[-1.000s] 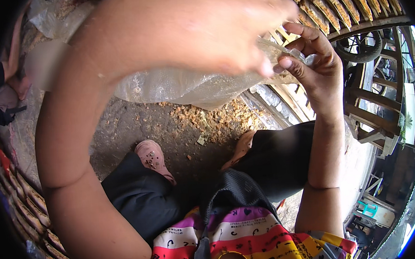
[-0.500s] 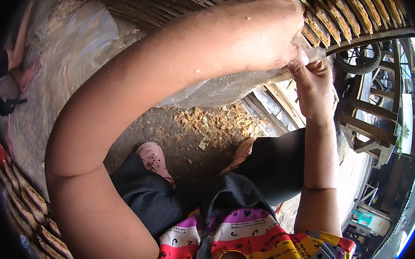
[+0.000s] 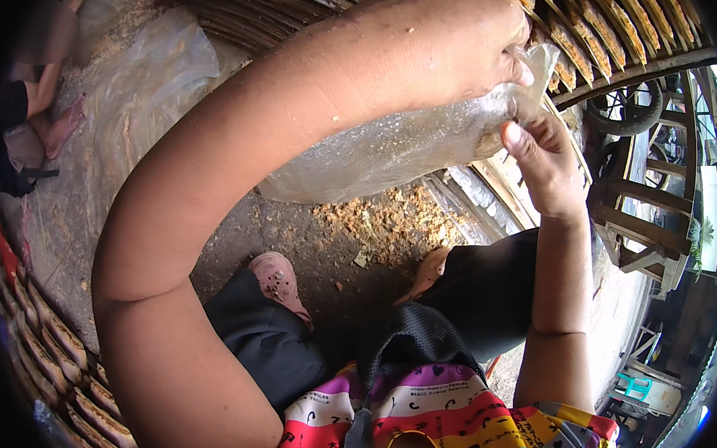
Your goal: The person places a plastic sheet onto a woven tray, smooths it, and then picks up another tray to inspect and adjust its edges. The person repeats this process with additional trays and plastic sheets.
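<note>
My left arm curves across the upper middle of the head view to my left hand [image 3: 491, 39], whose fingers are closed on the upper corner of a clear, crumpled plastic bag [image 3: 371, 153]. The bag hangs below that forearm, dusted with small specks. Just below and to the right, my right hand [image 3: 550, 159] has its thumb and bent fingers pinched at the bag's right edge. Part of the bag is hidden behind my left forearm.
Long racks of stacked pieces with orange-brown filling [image 3: 601, 28] stand upper right, more stacks [image 3: 44, 325] at left. Orange crumbs [image 3: 383, 222] litter the ground before my pink clogs [image 3: 278, 282]. A plastic sheet [image 3: 149, 81] and a seated person's foot [image 3: 65, 127] are upper left.
My right hand has dropped a little away from my left, and more of the plastic bag shows between them. The whole view has shifted slightly.
</note>
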Tool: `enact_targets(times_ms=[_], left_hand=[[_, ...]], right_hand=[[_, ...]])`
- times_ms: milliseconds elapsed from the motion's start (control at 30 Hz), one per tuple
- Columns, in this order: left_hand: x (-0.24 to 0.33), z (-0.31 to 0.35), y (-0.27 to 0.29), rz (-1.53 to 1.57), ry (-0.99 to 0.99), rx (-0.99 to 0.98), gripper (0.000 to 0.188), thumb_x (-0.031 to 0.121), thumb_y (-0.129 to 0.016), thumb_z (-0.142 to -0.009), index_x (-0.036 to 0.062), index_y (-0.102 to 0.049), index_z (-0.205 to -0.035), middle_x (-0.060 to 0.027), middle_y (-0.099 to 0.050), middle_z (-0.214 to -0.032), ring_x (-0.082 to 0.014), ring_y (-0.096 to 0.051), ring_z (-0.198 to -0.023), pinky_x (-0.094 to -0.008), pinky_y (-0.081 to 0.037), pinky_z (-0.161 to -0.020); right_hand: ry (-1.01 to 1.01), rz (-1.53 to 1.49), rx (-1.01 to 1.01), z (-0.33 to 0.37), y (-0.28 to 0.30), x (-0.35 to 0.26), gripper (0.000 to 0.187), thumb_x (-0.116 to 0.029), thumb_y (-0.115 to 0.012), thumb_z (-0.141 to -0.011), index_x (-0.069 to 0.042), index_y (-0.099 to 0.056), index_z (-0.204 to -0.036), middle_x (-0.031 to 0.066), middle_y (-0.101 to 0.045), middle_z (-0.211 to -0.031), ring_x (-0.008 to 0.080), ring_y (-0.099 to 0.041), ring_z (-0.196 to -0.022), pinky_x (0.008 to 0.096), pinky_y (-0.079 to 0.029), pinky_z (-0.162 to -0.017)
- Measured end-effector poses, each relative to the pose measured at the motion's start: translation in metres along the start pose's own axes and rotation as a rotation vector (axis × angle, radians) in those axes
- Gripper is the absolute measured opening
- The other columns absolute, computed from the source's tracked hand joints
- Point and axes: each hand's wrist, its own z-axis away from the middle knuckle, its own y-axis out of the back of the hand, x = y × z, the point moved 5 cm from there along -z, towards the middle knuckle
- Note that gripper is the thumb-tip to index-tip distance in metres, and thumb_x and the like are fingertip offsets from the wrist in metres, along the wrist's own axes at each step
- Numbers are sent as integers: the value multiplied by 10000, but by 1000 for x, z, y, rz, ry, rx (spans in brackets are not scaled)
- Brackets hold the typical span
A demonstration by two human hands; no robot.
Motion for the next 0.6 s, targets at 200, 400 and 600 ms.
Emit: enact_targets(times_ms=[200, 400, 600], left_hand=[[2, -1, 8, -5, 99, -79, 132, 40, -582, -886, -61, -640, -824, -118, -569, -580, -157, -517, -472, -315, -476, -469], [-4, 3, 21, -220, -36, 274, 335, 343, -693, -891, 16, -679, -817, -134, -541, -591, -244, -519, -525, -385, -422, -560], [-4, 4, 6, -204, -32, 237, 315, 359, -695, -873, 46, -710, -897, -147, -645, -701, -307, -624, -600, -378, -484, -583]], right_hand=[[-198, 564, -171, 0, 2, 10, 247, -229, -692, -916, 5, -721, -990, 88, -728, -816, 139, -652, -747, 299, -509, -756], [-62, 529, -383, 3, -6, 10, 259, -250, -694, -908, -34, -733, -1046, 122, -740, -928, 181, -682, -860, 319, -506, -819], [-111, 244, -153, -3, -2, 19, 289, -291, -664, -939, -13, -740, -953, 23, -713, -803, 78, -586, -737, 286, -491, -741]])
